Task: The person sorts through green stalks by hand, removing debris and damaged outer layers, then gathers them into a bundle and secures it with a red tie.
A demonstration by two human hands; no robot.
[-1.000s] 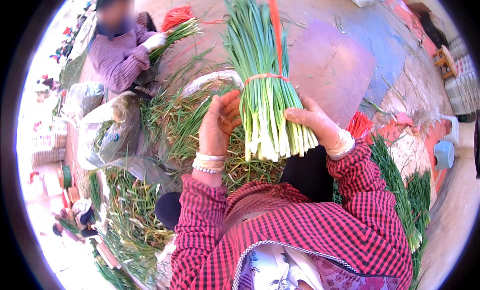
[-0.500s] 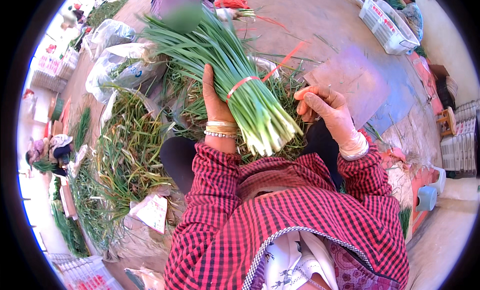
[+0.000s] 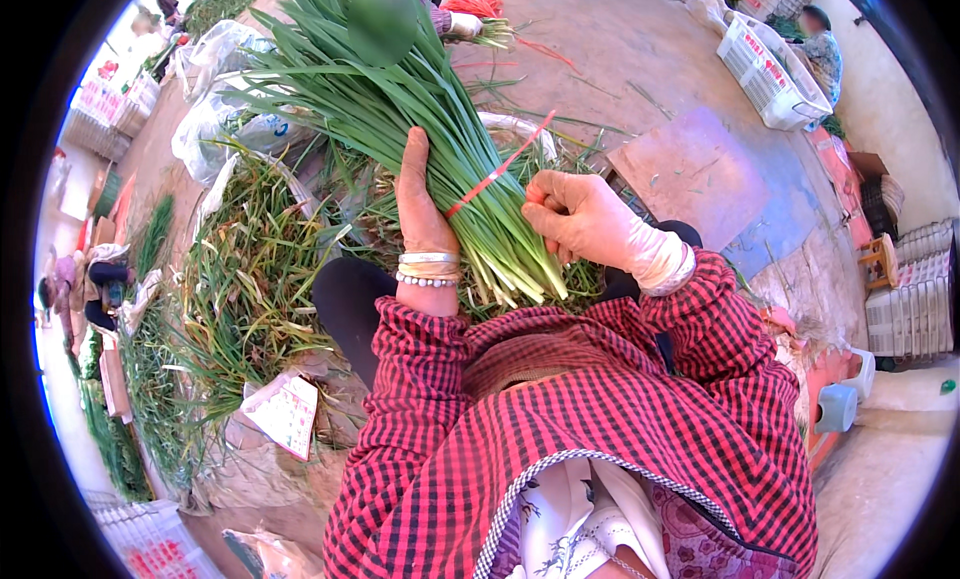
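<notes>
A thick bunch of garlic chives [image 3: 450, 139], leaves pointing up and left and pale stem ends toward my lap, lies slanted in front of me. My left hand [image 3: 422, 204] is wrapped round its left side, thumb along the leaves. Around the stems runs a red tie [image 3: 490, 187] with a loose end sticking up to the right. Just right of the bunch, my right hand [image 3: 590, 219] is closed in a pinch against the stems, below the tie's loose end. Whatever its fingertips hold is hidden.
Heaps of loose and withered leaves [image 3: 250, 289] lie to the left, beside plastic bags [image 3: 215, 139]. A flat board [image 3: 690, 164] is on the floor at right. White crates [image 3: 770, 74] stand far right. Another person's hand [image 3: 465, 24] is across from me near red ties [image 3: 474, 3].
My right hand has moved left, up against the stems, still pinched. The bunch has shifted slightly left, and the tie now lies in a straighter slant across it.
</notes>
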